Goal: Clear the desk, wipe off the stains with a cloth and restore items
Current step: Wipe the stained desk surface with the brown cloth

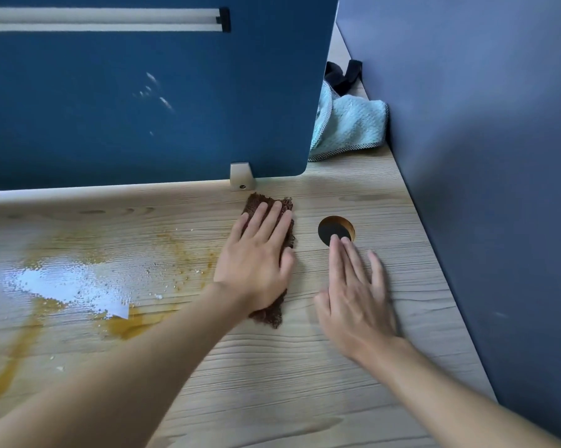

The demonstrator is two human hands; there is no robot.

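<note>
Left grip [259,253]: palm down, fingers straight and close together, pressed flat on the brown cloth [270,202]. Released, not clenched; nothing curled round the cloth. Forearm runs in from the lower left, bare.

Right grip [356,292]: palm down, fingers straight and slightly spread, lying flat on the surface [272,383]. Released, grasping nothing. Slightly blurred. Sits just to the right of the left grip, the two apart.

Cloth: folded into a long strip under the left grip; one end shows past the fingertips, the other past the wrist. Lies on the surface, touching it.

Stain [127,324]: orange-brown liquid, spread to the left of the left grip and nearer the person, with streaks trailing to the lower left edge. Wet sheen [62,282] with pale crumbs in the middle of it. Cloth lies at the stain's right margin.

Cable hole [332,227]: round, cut in the surface, just past the right grip's fingertips; index tip overlaps its near rim. Interior dark; contents not discernible.

Beyond the left grip's fingertips: bracket [242,176] holding the blue partition [143,108]. Beyond the right grip, well apart: light blue towel [353,124] bunched in the corner against the grey side panel [482,156], a black item [340,76] behind it.
</note>
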